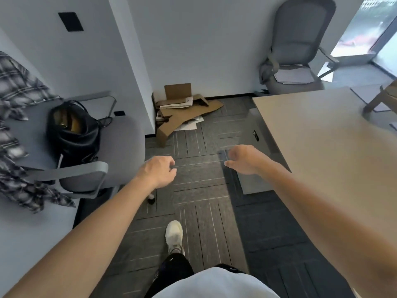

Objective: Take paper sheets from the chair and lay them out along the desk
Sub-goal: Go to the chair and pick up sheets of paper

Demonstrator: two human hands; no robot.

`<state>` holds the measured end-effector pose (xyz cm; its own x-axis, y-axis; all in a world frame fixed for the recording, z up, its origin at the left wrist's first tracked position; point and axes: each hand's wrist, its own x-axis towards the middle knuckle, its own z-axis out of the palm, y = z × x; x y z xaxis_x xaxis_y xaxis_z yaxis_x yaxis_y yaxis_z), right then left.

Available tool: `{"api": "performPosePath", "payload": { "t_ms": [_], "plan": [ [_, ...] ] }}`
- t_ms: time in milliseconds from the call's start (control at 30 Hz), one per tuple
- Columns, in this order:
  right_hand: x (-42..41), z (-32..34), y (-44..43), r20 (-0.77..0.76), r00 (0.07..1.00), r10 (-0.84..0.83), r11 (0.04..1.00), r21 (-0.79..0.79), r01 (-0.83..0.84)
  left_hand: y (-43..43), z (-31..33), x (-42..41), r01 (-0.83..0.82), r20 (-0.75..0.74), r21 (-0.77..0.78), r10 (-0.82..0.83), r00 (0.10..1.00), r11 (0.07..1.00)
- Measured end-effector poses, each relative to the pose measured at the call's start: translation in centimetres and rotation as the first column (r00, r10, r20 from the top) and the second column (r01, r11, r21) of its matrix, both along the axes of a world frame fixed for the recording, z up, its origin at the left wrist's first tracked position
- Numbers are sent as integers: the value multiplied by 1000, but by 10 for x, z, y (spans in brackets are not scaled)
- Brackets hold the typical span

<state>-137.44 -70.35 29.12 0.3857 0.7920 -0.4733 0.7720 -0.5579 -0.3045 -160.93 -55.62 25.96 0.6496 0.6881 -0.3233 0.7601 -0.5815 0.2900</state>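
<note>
lying on far chair [300, 29]: paper sheets [294, 76]; left hand [159, 172], right hand [245, 160] loosely curled.

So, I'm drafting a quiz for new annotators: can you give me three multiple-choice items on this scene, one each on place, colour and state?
1. Where does the stack of white paper sheets lie?
A. on the beige desk
B. on the seat of the far grey office chair
C. on a shelf
2. What colour is the soft bag on the near grey chair?
A. red
B. black
C. white
3. What do the left hand and right hand hold?
A. nothing
B. one sheet each
C. a pen

Answers: B, the sheets rest on the far seat; B, the bag is black; A, both hands are empty.
</note>
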Motion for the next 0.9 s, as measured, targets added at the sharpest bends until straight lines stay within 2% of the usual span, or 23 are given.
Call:
{"api": "performPosePath", "payload": {
  "t_ms": [133, 267, 400, 533, 700, 833, 900],
  "plan": [
    [32, -1, 87, 14, 999, -46, 999, -1, 46, 103, -5, 48, 65, 66, -19, -63, 996, 998],
    [66, 10, 153, 73, 992, -100, 992, -73, 105, 196, 9, 103, 165, 75, -18, -163, 984, 986],
    [103, 23, 195, 184, 971, -151, 989, 23, 149, 270, 27, 171, 261, 107, 14, -261, 959, 965],
    [158, 15, 239, 193, 961, -199, 979, -6, 204, 321, 28, 248, 363, 109, 28, -363, 925, 932],
    [250, -1, 311, 138, 959, -246, 969, 12, 247, 391, 13, 354, 435, 41, 54, -438, 898, 899],
    [337, -2, 363, 47, 956, -289, 957, -11, 290, 446, 18, 446, 493, -73, 23, -490, 869, 870],
    [380, 0, 384, 19, 952, -305, 952, -19, 305, 471, 27, 501, 525, -70, 57, -521, 851, 849]
  ]
}}
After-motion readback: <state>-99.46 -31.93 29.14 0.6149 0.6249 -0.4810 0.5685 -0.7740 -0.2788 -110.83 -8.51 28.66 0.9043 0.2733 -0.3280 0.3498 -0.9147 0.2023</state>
